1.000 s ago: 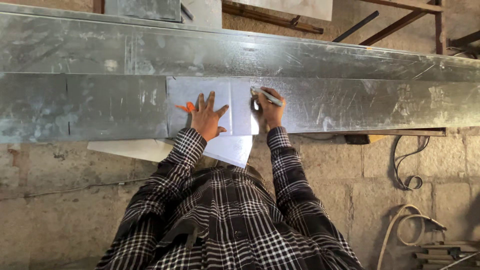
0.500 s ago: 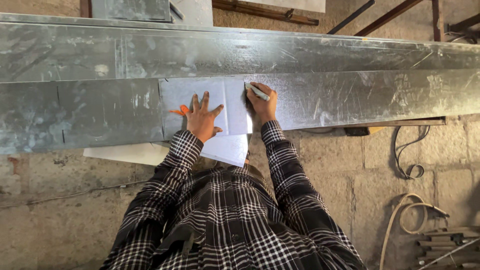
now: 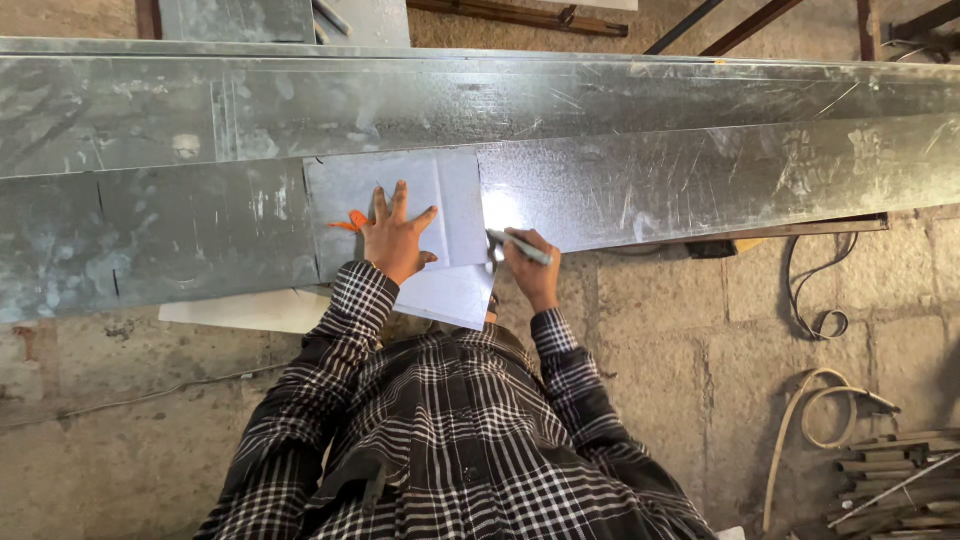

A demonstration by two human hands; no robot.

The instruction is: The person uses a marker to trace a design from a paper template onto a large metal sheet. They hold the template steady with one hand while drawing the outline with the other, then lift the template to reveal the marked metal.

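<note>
Grey mottled metal sheet (image 3: 700, 180); pale lilac-white template (image 3: 400, 190); black-and-white plaid sleeves (image 3: 330, 360); orange marks (image 3: 352, 220); grey marker (image 3: 520, 247); beige hose (image 3: 810, 420).

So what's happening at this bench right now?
A person in a checked shirt leans over long galvanised metal sheets. The left hand lies flat, fingers spread, on a smaller pale sheet piece set on top of the metal, next to something orange. The right hand grips a marker pen at the piece's right edge, its tip by the lower part of that edge. Hoses lie on the stone floor.
</note>
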